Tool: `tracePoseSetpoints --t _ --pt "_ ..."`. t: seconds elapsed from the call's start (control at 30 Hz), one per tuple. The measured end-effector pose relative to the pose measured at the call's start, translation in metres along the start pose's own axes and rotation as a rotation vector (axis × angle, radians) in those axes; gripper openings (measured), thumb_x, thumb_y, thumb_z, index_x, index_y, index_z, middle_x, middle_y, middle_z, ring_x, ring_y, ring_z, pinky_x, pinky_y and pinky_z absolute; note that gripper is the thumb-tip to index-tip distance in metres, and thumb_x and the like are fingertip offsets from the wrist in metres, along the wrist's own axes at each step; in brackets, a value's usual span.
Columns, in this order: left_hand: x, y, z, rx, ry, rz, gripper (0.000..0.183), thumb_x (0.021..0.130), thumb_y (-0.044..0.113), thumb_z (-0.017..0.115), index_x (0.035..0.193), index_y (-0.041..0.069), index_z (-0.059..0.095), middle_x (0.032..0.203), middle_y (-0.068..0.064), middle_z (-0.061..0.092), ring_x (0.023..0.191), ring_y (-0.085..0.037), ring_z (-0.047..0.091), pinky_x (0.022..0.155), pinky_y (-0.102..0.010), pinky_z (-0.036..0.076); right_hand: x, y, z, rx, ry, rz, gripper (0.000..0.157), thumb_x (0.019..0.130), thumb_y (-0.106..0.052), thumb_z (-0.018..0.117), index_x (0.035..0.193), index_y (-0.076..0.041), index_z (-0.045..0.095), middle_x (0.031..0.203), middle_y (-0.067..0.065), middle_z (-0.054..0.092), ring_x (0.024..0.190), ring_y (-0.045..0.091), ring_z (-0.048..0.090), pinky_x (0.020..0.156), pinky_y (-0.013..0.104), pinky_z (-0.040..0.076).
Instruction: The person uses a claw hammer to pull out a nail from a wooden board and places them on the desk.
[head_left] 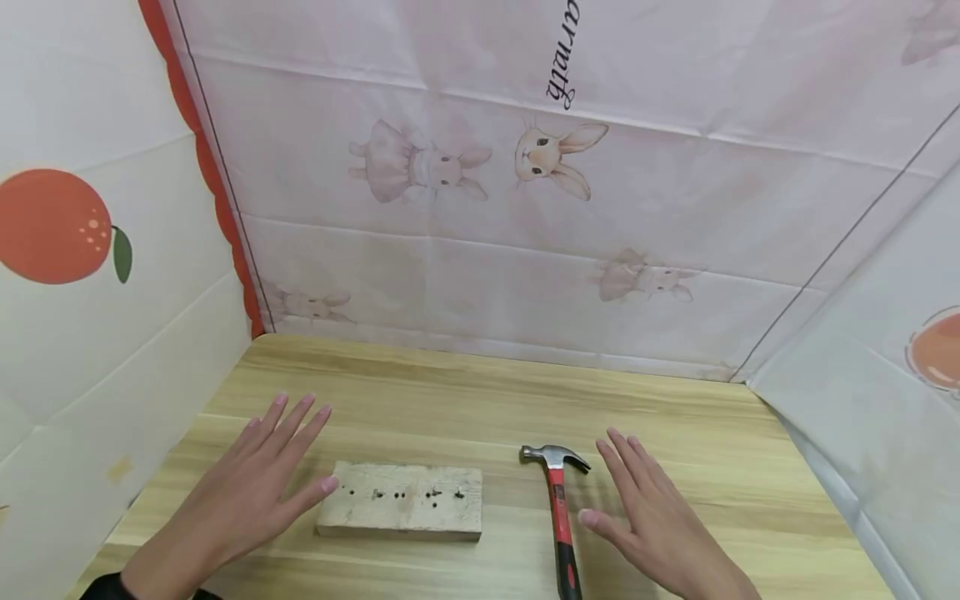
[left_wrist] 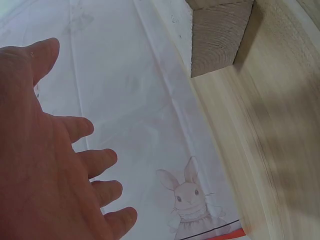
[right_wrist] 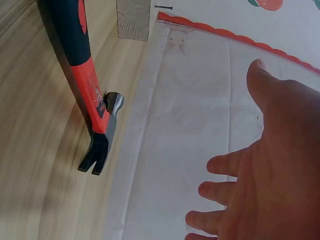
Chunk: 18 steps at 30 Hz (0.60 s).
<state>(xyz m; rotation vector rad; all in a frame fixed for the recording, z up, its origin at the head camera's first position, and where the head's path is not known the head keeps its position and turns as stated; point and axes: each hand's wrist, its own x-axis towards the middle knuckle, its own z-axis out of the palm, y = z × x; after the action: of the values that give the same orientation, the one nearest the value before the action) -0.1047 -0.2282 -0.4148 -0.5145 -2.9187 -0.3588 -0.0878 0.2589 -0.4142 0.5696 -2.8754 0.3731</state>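
A pale wooden block (head_left: pixel 405 518) lies flat on the table, its top marked by several dark holes and a few nails or bits of metal. My left hand (head_left: pixel 251 492) hovers at the block's left end, fingers straight and palm down, thumb tip overlapping its edge in the head view. To the right of the block lies a claw hammer (head_left: pixel 558 508) with a red and black handle, its head toward the back. Just right of the hammer is my right hand (head_left: pixel 660 521), fingers extended, holding nothing. The right wrist view shows the hammer's claw (right_wrist: pixel 95 155) close up.
The wood-grain table (head_left: pixel 450 383) is bordered at the back by a pink sheet (head_left: pixel 480 275) printed with rabbits. White sheets with fruit prints hang at the left (head_left: pixel 172 350) and right (head_left: pixel 862 358). The left wrist view shows the block's end grain (left_wrist: pixel 220 37).
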Motion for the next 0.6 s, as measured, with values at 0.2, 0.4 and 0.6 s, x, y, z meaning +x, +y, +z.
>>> tracePoseSetpoints --t 0.2,0.4,0.6 --pt "0.0 0.0 0.0 0.005 0.009 0.007 0.084 0.102 0.062 0.053 0.168 0.025 0.015 0.175 -0.01 0.021 0.163 -0.039 0.01 0.121 -0.022 -0.026 0.004 0.001 0.003 -0.064 0.034 -0.064 0.093 0.093 -0.061 0.067 0.165 -0.019 0.026 0.171 0.007 0.031 0.155 0.037 0.032 0.122 0.007 -0.012" --pt "-0.001 -0.002 0.001 0.006 0.011 0.006 0.085 0.101 0.062 0.053 0.168 0.027 0.012 0.174 -0.011 0.022 0.163 -0.039 0.011 0.121 -0.021 -0.026 0.009 0.0 0.007 -0.081 0.029 -0.088 0.094 0.092 -0.065 0.067 0.164 -0.018 0.03 0.171 0.006 0.031 0.155 0.036 0.033 0.123 0.008 -0.011" --pt "-0.004 -0.003 0.002 -0.012 -0.001 -0.006 0.085 0.101 0.063 0.053 0.168 0.027 0.016 0.174 -0.011 0.024 0.164 -0.037 0.008 0.121 -0.021 -0.027 0.016 -0.007 0.015 -0.049 -0.032 -0.034 0.096 0.091 -0.069 0.065 0.161 -0.012 0.035 0.168 0.011 0.036 0.151 0.037 0.042 0.122 0.048 0.039"
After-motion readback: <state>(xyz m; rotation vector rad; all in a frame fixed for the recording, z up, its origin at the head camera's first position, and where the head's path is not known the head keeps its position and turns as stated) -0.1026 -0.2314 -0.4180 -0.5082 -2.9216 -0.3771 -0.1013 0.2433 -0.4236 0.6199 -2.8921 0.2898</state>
